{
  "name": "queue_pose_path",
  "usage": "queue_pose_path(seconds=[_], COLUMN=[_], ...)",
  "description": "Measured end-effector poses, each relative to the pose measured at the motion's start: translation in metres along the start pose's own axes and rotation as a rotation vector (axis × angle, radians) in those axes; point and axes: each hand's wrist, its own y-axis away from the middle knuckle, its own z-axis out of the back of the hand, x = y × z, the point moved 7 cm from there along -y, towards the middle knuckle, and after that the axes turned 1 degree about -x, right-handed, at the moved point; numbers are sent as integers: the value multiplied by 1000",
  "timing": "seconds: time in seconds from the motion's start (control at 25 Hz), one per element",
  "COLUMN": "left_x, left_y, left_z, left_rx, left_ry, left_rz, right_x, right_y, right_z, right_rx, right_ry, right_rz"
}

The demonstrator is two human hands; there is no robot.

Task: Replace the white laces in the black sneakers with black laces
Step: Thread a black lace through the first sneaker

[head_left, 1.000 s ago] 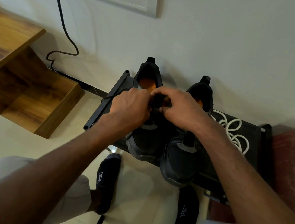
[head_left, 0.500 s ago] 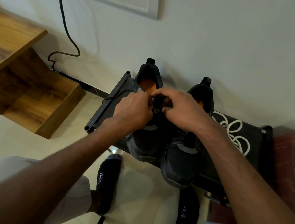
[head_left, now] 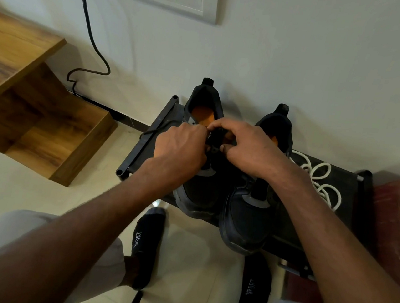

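a black lace [head_left: 214,140] is being pinched by the left hand [head_left: 182,146] and right hand [head_left: 247,146] over the left sneaker [head_left: 198,176], which is sitting on the black rack [head_left: 347,185] beside the right sneaker [head_left: 255,207]. white laces [head_left: 320,180] are lying coiled on the rack.

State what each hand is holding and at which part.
Both the left hand and right hand pinch the black lace at the top eyelets of the left sneaker; the exact part of the lace is hidden.
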Motion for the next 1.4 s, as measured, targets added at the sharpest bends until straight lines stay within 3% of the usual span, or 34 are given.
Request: queue_pose_path(seconds=[0.36, 0.56, 0.76, 0.88, 0.96, 1.04, 1.12, 1.16, 1.2, 1.28, 1.36, 1.4], left_x=[0, 0, 18, 24, 24, 24, 23, 22, 22, 21, 21, 21], left_y=[-6, -8, -19, -20, -21, -21, -20, -20, -21, -22, -22, -22], left_z=[-10, 12, 26, 27, 24, 20, 18, 20, 21, 25, 28, 28], left_rx=[125, 37, -24, -63, -40, 9, 37, 35, 34, 24, 21, 24], left_ry=[380, 271, 313, 274, 243, 250, 268, 274, 277, 280, 284, 289], left_rz=[24, -139, -78, -92, -105, -119, -128, -127, -121, -112, -105, -104], right_x=[0, -5, 4, -1, -4, 2, 11, 11, 9, 0, 2, 3], right_y=[0, 0, 2, 1, 1, 5, 10, 11, 12, 9, 5, 4], right_z=[2, 2, 0, 2, 11, 32, 56, 61, 60, 44, 10, -4], right_rx=[-15, -71, -114, -86, -138, -241, -229, -228, -257, -290, -106, -25], right_ry=[-31, 54, 119, 129, -82, -712, -1423, -1533, -1416, -618, 105, 248], right_rz=[-20, -108, -55, -137, -192, -131, 35, 59, 12, -125, -126, -111])
